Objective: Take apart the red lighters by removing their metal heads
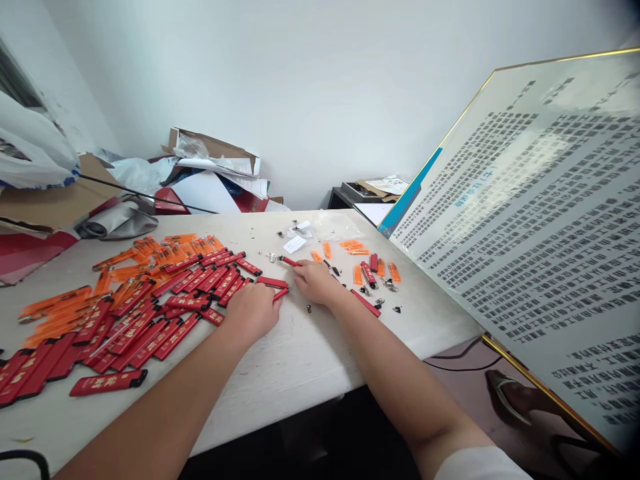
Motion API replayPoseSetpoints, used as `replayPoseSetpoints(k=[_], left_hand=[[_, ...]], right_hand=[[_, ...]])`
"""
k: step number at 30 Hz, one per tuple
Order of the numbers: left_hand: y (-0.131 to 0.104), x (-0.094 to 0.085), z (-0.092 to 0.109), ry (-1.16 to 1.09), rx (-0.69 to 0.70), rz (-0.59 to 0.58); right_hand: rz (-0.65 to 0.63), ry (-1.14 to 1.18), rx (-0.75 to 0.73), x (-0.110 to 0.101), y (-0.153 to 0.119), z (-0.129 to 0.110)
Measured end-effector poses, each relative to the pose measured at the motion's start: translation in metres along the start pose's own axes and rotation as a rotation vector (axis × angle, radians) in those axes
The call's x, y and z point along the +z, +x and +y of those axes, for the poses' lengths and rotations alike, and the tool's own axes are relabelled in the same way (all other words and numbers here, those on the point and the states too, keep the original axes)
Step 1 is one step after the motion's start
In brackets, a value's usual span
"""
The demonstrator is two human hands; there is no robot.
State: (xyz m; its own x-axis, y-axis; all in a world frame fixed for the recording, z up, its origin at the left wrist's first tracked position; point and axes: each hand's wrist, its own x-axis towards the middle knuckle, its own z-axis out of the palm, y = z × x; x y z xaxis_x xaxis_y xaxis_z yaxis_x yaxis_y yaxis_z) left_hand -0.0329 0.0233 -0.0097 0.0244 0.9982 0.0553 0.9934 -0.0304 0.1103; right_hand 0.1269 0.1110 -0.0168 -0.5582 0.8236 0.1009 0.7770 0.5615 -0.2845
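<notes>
The left hand (253, 310) lies knuckles-up on the white table (300, 360), fingers curled loosely over a red lighter (281, 294) whose tip pokes out just past the fingertips; whether the fingers actually pinch it cannot be told from here. Just beyond those fingertips a second red lighter (273, 282) lies flat, apart from the hand. The right hand (316, 280) rests close beside the left, fingers bent downward, its fingertips at the end of another red lighter (290, 261) that points away to the far side; the grip itself is hidden under the knuckles.

Judging by how things lie, much of the work looks done: on the outer side of the left fingers spreads a big heap of red lighters (135, 320), with orange lighters (145, 257) piled beyond it. On the outer side of the right fingers only a small scatter is left: a few orange pieces (357, 257), a long red lighter (365, 303) against the right wrist, and small metal parts (387, 285). A large printed board (540, 240) leans well off to that side
</notes>
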Motion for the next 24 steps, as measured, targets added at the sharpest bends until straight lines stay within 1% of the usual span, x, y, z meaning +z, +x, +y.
replayPoseSetpoints(k=[3,7,10,13,17,20,22,24], left_hand=[[0.000,0.000,-0.001,0.011,0.013,0.006],[0.002,0.000,-0.002,0.004,0.044,0.005],[0.003,0.001,-0.004,-0.029,0.069,0.006],[0.003,0.003,-0.005,-0.087,0.093,0.016],[0.004,0.005,-0.006,-0.211,0.090,0.051],[0.009,0.003,-0.011,-0.356,0.047,0.118],[0.014,-0.002,-0.017,-0.448,-0.021,0.180],[0.018,-0.008,-0.025,-0.507,-0.099,0.238]], right_hand=[[0.033,0.012,0.007,0.000,-0.003,0.000],[0.025,0.038,-0.045,0.003,-0.006,0.002],[0.051,0.056,-0.074,0.006,-0.007,0.003],[0.102,0.090,-0.124,0.007,-0.007,0.004],[0.190,0.141,-0.186,0.007,-0.008,0.004],[0.232,0.181,-0.193,0.006,-0.010,0.003],[0.260,0.220,-0.198,0.006,-0.011,0.003],[0.250,0.241,-0.215,0.007,-0.011,0.002]])
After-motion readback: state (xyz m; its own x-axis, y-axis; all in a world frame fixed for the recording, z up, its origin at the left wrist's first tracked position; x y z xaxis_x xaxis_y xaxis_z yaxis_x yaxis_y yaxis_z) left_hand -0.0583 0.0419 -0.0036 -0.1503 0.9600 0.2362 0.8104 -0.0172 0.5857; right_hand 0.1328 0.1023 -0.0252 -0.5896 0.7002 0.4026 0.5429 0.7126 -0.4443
